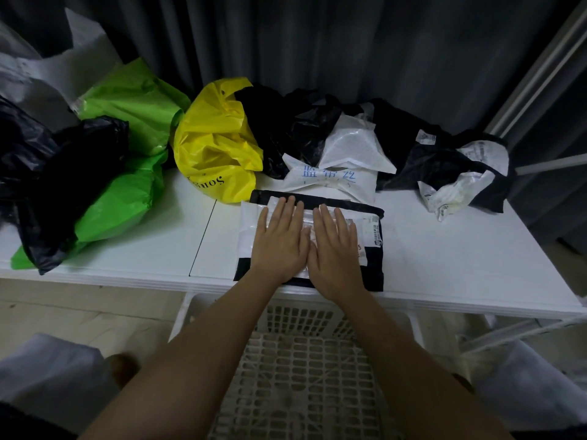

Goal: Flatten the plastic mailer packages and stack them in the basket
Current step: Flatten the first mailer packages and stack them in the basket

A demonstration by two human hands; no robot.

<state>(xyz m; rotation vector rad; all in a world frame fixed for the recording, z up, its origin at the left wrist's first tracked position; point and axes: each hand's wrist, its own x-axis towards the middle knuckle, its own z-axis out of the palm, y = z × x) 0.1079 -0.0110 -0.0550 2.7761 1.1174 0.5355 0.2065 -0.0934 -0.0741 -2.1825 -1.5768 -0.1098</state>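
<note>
**Item: black-and-white mailer, being flattened**

Black-and-white mailer (309, 239) lies at the counter (460, 249) front edge. Left hand (281, 241) and right hand (335, 249), fingers spread flat, press it side by side. White lattice basket (305, 360) sits directly below, toward the person.

Mailer (251, 217) label mostly under hands; basket (305, 360) front cut off.

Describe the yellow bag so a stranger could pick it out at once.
On the white table, look along the back row of crumpled bags by the dark curtain. The yellow bag sits between a green mailer and black bags. It alone is yellow, with dark lettering.
</note>
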